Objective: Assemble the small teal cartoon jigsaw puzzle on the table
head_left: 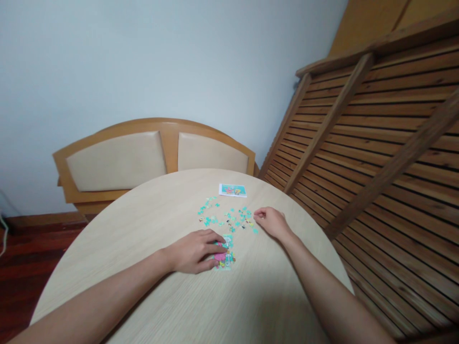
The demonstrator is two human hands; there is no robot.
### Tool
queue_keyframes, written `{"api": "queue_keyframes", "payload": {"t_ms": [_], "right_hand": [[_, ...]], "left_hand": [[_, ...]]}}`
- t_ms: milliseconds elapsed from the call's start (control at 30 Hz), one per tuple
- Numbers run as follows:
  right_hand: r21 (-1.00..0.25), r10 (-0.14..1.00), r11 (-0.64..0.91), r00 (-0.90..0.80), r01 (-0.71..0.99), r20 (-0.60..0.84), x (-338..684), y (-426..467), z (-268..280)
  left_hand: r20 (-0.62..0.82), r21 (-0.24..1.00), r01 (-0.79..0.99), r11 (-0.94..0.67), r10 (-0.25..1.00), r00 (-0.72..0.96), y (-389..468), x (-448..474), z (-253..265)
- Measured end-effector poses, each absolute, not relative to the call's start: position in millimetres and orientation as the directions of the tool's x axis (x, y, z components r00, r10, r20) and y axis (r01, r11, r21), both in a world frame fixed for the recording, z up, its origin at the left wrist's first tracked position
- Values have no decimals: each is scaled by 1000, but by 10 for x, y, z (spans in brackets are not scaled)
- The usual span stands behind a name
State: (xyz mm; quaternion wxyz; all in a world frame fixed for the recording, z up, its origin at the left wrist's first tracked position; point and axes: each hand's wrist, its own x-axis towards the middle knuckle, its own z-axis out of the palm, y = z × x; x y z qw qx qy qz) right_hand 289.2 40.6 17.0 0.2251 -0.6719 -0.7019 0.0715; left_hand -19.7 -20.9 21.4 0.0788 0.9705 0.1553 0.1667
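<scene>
A partly joined jigsaw puzzle [227, 261] in teal, pink and yellow lies flat on the round table. My left hand [195, 251] rests on its left side, fingers stretched out and slightly apart, hiding part of the picture. Beyond it, several loose jigsaw pieces [207, 221], mostly teal, are scattered over the tabletop. At the right edge of this scatter is my right hand [273, 222], thumb and fingertips pinched together. Whether a piece is between those fingertips is too small to tell.
A picture card [233, 190] with a teal cartoon scene lies behind the pieces on the pale wooden table [143, 210]. A padded wooden headboard [168, 126] stands past the far edge, against the wall. Slatted wooden panels [340, 138] lean close along the right.
</scene>
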Motion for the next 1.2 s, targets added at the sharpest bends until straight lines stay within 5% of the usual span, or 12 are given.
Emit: {"api": "queue_keyframes", "payload": {"t_ms": [233, 1000, 1200], "right_hand": [[-296, 905, 355, -246, 887, 348, 2360, 270, 85], [-387, 902, 431, -393, 815, 179, 2712, 291, 98], [-354, 878, 476, -416, 805, 235, 2782, 300, 87]], "left_hand": [[299, 198, 280, -939, 330, 896, -218, -195, 221], [316, 217, 247, -944, 308, 897, -237, -181, 228], [338, 190, 256, -948, 308, 889, -227, -181, 224]]}}
